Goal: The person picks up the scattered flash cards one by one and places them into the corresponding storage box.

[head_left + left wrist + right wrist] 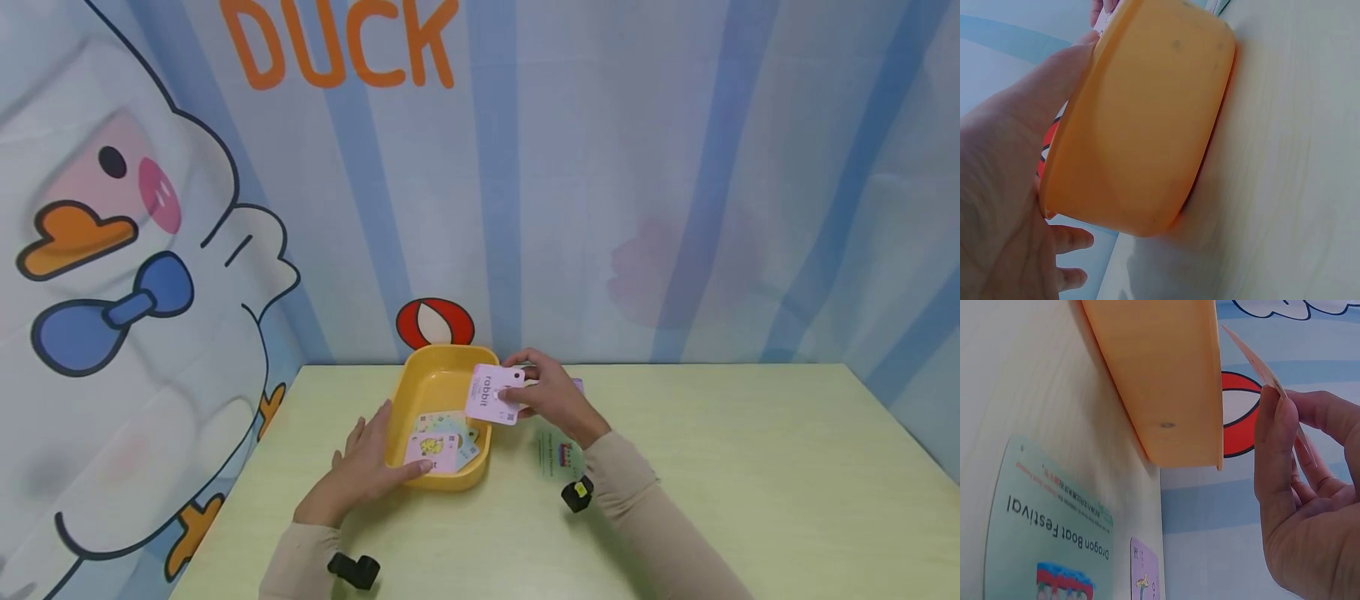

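My right hand point(558, 396) pinches a pale purple card point(486, 396) printed "rabbit" between thumb and fingers, over the right rim of a yellow plastic bin point(442, 354). Seen from the right wrist, this card point(1252, 357) is nearly edge-on. At the bin's near left corner, my left hand point(363, 458) holds the rim, its thumb lying over the near edge and its other fingers along the outer left side. Inside the bin several picture cards lie in an overlapping pile, a pink card point(422, 450) with a yellow figure on top.
On the table point(750, 467), right of the bin, lies a green "Dragon Boat Festival" card point(1054, 519), partly under my right wrist in the head view. Beyond it is a purple card point(1144, 570). A printed duck curtain point(600, 167) hangs at the table's back edge.
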A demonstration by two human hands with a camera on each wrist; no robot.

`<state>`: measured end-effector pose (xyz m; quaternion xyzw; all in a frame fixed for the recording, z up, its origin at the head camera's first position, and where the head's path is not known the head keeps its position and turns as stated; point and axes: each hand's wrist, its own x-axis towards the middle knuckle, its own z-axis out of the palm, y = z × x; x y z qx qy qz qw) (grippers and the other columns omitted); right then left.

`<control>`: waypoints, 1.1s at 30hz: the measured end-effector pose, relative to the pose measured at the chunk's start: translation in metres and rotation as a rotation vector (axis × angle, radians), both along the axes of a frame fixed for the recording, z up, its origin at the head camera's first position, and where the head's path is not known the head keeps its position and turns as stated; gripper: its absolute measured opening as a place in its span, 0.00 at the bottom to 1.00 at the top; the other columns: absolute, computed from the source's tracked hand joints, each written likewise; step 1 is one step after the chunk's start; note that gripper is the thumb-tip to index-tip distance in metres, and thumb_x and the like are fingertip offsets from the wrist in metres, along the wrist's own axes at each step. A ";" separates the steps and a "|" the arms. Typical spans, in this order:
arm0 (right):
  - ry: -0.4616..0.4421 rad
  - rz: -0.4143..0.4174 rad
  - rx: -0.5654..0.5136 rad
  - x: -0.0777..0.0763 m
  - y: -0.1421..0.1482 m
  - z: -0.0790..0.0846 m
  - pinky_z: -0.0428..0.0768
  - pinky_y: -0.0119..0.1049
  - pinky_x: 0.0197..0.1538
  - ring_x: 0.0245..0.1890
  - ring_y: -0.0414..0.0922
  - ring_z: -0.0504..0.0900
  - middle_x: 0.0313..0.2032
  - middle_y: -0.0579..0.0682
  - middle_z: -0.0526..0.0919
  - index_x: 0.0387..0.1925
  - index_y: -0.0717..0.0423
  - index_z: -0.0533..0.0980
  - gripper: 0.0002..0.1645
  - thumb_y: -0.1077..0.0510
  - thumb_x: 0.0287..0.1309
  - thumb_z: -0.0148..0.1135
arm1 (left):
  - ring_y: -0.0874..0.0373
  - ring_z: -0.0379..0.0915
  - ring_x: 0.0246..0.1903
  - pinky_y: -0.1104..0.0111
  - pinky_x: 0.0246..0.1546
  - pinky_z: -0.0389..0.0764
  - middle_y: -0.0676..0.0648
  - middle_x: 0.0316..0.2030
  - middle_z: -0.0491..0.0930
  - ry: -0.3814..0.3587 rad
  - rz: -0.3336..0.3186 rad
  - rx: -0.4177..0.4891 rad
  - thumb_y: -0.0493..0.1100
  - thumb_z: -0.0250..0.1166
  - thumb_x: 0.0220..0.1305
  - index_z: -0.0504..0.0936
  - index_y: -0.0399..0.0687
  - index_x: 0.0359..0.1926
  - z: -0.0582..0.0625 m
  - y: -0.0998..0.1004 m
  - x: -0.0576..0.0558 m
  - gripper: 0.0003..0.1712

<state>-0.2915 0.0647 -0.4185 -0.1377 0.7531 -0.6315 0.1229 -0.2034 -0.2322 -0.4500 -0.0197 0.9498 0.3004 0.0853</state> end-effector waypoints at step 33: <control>-0.022 0.028 0.045 0.003 -0.032 -0.001 0.89 0.45 0.40 0.42 0.52 0.84 0.49 0.59 0.80 0.56 0.53 0.74 0.25 0.68 0.58 0.71 | 0.35 0.28 0.79 0.22 0.65 0.33 0.42 0.81 0.44 0.007 -0.005 0.001 0.76 0.69 0.51 0.37 0.52 0.82 0.001 0.000 0.001 0.73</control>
